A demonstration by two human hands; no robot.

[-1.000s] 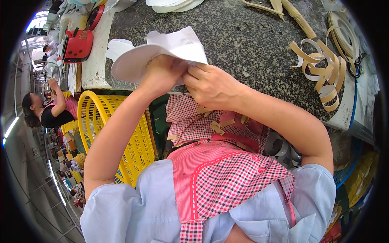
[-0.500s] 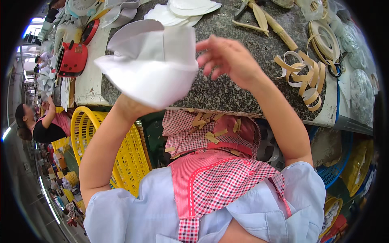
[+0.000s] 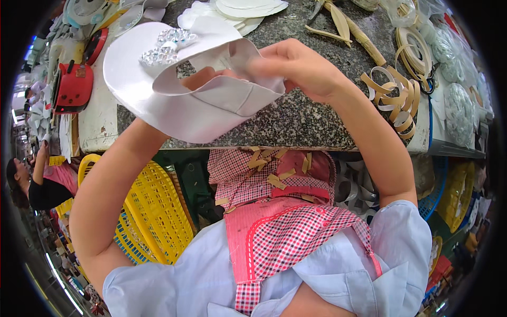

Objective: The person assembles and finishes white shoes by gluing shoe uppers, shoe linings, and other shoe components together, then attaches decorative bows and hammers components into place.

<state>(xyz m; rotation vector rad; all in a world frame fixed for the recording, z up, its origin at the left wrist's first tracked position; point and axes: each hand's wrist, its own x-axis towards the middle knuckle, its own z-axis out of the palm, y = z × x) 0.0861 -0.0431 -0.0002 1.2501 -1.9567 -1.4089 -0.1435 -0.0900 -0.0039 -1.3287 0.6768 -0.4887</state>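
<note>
A glossy white shoe upper (image 3: 216, 113) with a cluster of clear rhinestones (image 3: 168, 46) is held up over the stone slab. My left hand (image 3: 205, 78) grips it from beneath. Only some of its fingers show, through the opening, and the rest is hidden by the upper. At the upper's right end, my right hand (image 3: 298, 68) has its thumb and fingers closed on the edge. Its fingertips are slightly blurred.
The speckled stone slab (image 3: 317, 121) lies on the worktable. White cut pieces (image 3: 248, 8) lie at the back, with curled tan strips (image 3: 404, 100), a strip roll (image 3: 414, 50) and a wooden-handled tool (image 3: 364, 42) rightward. A red container (image 3: 74, 87) stands left; a yellow basket (image 3: 153, 211) is below.
The white upper has turned, so its rhinestones and opening now show. My right hand, apart from it with loose fingers before, has closed on its right edge.
</note>
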